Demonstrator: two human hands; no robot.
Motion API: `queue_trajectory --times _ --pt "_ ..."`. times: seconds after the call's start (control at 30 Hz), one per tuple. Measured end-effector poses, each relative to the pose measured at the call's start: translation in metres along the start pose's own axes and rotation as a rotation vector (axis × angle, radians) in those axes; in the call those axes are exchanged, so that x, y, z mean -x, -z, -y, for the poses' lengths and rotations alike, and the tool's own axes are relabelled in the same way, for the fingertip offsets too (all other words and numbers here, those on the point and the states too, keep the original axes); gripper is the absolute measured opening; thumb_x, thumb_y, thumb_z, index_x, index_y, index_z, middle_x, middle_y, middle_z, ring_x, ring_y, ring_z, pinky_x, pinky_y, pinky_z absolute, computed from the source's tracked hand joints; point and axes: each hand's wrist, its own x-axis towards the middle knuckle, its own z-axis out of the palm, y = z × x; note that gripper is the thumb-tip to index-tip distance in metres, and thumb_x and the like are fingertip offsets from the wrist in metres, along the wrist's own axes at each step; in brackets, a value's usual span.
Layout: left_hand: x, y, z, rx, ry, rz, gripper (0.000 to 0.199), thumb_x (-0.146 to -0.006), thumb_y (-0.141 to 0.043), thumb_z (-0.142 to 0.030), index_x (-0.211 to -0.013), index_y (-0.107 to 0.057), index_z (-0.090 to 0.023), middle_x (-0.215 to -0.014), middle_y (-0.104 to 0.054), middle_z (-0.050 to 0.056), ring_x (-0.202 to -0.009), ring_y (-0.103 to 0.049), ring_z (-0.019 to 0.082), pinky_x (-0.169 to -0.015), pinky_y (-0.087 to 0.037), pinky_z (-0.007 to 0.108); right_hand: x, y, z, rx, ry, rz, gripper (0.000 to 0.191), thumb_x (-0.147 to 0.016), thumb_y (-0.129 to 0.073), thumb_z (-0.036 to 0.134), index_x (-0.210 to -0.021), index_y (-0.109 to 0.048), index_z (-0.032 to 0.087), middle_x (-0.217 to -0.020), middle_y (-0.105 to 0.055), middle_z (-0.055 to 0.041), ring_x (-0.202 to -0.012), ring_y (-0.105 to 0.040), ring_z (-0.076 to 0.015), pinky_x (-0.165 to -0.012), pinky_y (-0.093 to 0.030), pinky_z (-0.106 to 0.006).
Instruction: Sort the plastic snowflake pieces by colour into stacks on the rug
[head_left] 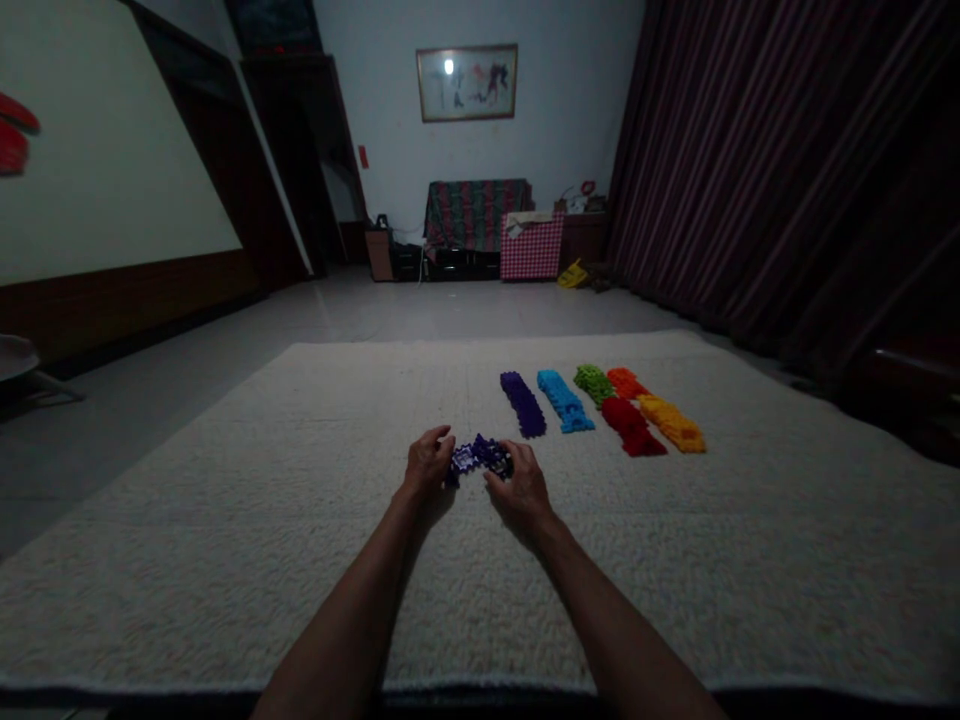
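Observation:
Just above the mat, or resting on it, a few dark purple pieces with notched edges sit between my two hands; they look like interlocking building pieces. My left hand grips their left end, fingers curled. At the right end, my right hand pinches them between thumb and fingers. How the pieces join is too small to make out. Beyond my right hand lie overlapping rows of similar pieces: purple, light blue, green, orange, red and yellow.
A large cream textured mat covers the floor under my arms. Farther off are a low black cabinet, a red checked cloth and a yellow object. Dark curtains hang along the right side.

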Motion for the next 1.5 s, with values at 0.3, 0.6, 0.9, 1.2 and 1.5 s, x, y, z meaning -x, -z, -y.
queue_trajectory --times 0.3,0.6,0.9,1.2,1.5 --pt "-0.018 -0.009 0.024 0.352 0.202 -0.094 0.046 -0.077 -0.054 -0.041 -0.109 -0.069 -0.012 -0.082 -0.073 0.008 -0.066 -0.069 0.017 -0.065 -0.055 0.030 -0.017 0.001 -0.015 0.107 -0.042 -0.096 0.050 -0.075 -0.065 0.027 -0.123 -0.056 0.017 -0.117 -0.058 -0.0132 -0.111 -0.058 -0.0254 -0.098 -0.049 -0.040" --pt "-0.018 -0.010 0.029 0.329 0.191 -0.050 0.044 -0.076 -0.058 -0.043 -0.107 -0.071 -0.015 -0.082 -0.075 0.007 -0.071 -0.071 0.020 -0.068 -0.055 0.031 -0.065 0.014 -0.052 0.292 -0.071 -0.292 0.052 -0.079 -0.062 0.031 -0.128 -0.051 0.017 -0.124 -0.055 -0.0159 -0.119 -0.051 -0.0292 -0.102 -0.043 -0.047" --pt "-0.020 -0.012 0.030 0.291 0.170 -0.052 0.041 -0.076 -0.057 -0.041 -0.105 -0.073 -0.016 -0.081 -0.075 0.007 -0.072 -0.071 0.020 -0.071 -0.055 0.031 -0.060 0.012 -0.057 0.334 -0.138 -0.247 0.054 -0.077 -0.063 0.033 -0.129 -0.053 0.019 -0.125 -0.056 -0.0150 -0.115 -0.054 -0.0296 -0.093 -0.048 -0.043" --pt "-0.019 -0.010 0.029 0.224 0.150 -0.056 0.042 -0.077 -0.057 -0.040 -0.106 -0.073 -0.014 -0.087 -0.076 0.010 -0.074 -0.071 0.021 -0.072 -0.055 0.033 -0.064 0.009 -0.060 0.379 -0.157 -0.220 0.055 -0.075 -0.064 0.032 -0.128 -0.054 0.018 -0.125 -0.056 -0.0158 -0.113 -0.054 -0.0308 -0.092 -0.048 -0.044" --pt "-0.019 -0.011 0.029 0.195 0.148 -0.058 0.039 -0.077 -0.057 -0.039 -0.106 -0.073 -0.017 -0.087 -0.076 0.008 -0.078 -0.071 0.020 -0.075 -0.055 0.032 -0.067 0.006 -0.057 0.439 -0.133 -0.208 0.058 -0.075 -0.066 0.034 -0.130 -0.051 0.021 -0.125 -0.053 -0.0151 -0.112 -0.052 -0.0314 -0.088 -0.048 -0.044"
